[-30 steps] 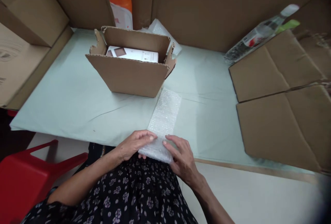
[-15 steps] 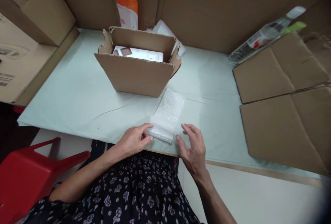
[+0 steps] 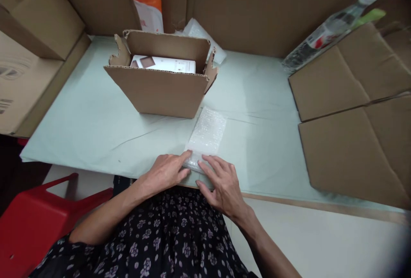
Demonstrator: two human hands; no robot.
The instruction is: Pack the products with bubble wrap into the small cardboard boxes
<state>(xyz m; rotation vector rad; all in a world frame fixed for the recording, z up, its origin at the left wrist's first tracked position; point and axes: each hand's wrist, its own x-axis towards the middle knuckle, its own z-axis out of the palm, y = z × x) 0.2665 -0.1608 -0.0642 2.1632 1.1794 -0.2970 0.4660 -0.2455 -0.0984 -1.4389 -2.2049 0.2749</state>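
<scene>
Touches clear rectangular bubble-wrap strip [image 3: 208,131], 5 o'clock from open brown cardboard box [image 3: 159,92], with half-spread bare left hand [image 3: 167,170] at 8 and half-spread bare right hand [image 3: 224,184] at 5, gripping nothing.

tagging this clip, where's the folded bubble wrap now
In the head view, the bubble wrap lies below centre on the table, with the left hand and right hand at its near end and the carton beyond, leftward.
</scene>
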